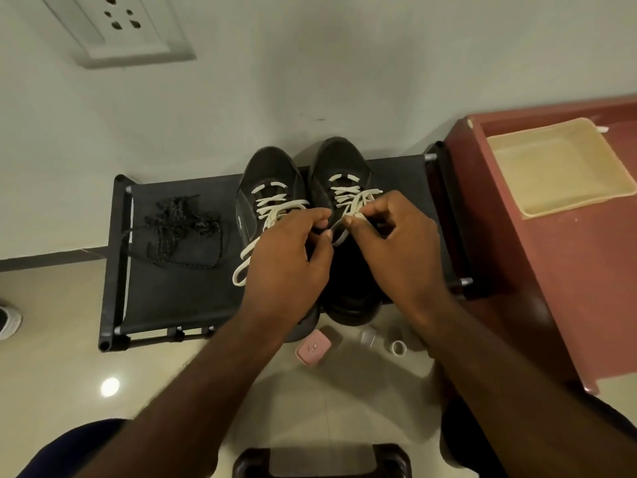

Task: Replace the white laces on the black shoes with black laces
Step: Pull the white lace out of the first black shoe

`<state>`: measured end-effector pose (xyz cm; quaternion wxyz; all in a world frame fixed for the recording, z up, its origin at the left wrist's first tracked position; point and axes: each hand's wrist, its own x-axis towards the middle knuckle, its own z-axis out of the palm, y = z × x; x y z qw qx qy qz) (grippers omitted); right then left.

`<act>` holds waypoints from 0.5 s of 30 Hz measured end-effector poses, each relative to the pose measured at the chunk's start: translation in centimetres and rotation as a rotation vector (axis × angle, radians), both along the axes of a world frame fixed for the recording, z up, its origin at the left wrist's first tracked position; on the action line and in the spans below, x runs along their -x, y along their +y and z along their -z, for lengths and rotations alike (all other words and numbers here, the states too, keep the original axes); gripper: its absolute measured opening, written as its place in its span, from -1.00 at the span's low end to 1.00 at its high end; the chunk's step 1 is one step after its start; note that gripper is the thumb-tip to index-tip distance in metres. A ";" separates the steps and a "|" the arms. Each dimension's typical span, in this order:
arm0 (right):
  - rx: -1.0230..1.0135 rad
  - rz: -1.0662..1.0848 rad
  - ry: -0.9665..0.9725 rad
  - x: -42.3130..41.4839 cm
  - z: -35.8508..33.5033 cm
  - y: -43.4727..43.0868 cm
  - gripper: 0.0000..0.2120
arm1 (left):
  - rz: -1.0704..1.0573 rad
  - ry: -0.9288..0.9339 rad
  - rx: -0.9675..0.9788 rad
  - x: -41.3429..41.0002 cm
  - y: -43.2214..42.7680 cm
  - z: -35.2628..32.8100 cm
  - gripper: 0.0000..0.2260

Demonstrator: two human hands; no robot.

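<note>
Two black shoes stand side by side on a low black rack (165, 301), toes toward the wall. The left shoe (265, 177) has white laces, with a loose end trailing down its side (245, 260). The right shoe (339, 160) carries a white lace (351, 196) too. My left hand (287, 260) and my right hand (396, 243) hover over the right shoe's throat, each pinching a strand of its white lace near the knot. A tangle of black laces (182, 229) lies on the rack to the left of the shoes.
A red-brown cabinet (537, 270) with a cream tray (558, 167) stands at the right. On the floor near the rack lie a pink case (312, 350), a small clear pot (367, 336) and a white ring (398, 348). A dark stool edge (320, 460) is below.
</note>
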<state>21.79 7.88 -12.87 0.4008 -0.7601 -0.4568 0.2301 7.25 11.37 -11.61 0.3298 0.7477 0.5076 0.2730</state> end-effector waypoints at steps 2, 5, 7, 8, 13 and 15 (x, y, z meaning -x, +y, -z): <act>0.009 -0.004 0.056 -0.5 -0.1 -0.2 -0.87 | -0.003 0.027 -0.007 -0.4 0.2 0.1 -0.72; 0.001 -0.019 0.083 -1.1 -0.2 -0.5 -0.87 | -0.005 0.053 -0.047 -0.6 0.2 0.1 -0.74; 0.000 -0.038 0.091 -1.2 -0.2 -0.6 -0.89 | 0.014 0.053 -0.077 -0.8 -0.1 0.0 -0.76; -0.002 -0.047 0.109 -1.3 -0.2 -0.6 -0.91 | 0.031 0.053 -0.077 -0.9 -0.4 -0.1 -0.76; -0.002 -0.126 0.172 -1.1 -0.7 -0.8 -0.96 | 0.080 0.029 0.025 -0.9 -0.6 -0.2 -0.65; -0.014 -0.162 0.204 -1.0 -0.9 -0.9 -0.95 | 0.097 0.003 0.048 -0.9 -0.6 -0.1 -0.61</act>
